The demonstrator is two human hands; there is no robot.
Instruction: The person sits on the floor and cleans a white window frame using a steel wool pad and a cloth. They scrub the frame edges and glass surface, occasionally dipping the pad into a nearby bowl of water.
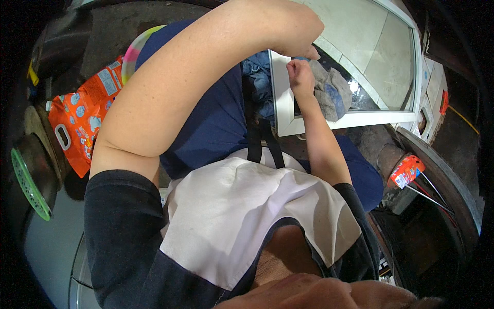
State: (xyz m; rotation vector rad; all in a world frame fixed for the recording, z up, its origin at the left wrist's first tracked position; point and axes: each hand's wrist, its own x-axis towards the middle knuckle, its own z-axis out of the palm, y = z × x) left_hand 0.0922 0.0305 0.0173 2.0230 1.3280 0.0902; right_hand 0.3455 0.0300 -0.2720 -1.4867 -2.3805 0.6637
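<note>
My left hand (303, 33) reaches across from the left with its fingers bent downward. The wrist hides most of its grip. Just below it, my right hand (301, 75) is curled into a fist beside a grey cloth item with a blue patch (332, 94). Whether either hand pinches fabric, I cannot tell. The cloth lies crumpled on a glass panel with a white frame (347, 119), near the frame's inner corner. Left of the frame, a heap of blue denim (257, 83) shows between my knees.
An orange bag with a white handle (83, 116) stands by my left arm, near a green-rimmed basin (31, 185). A multicoloured round edge (133, 56) lies beyond my left knee. At right are a smaller orange pouch (407, 171) and a curved grey rim (444, 166).
</note>
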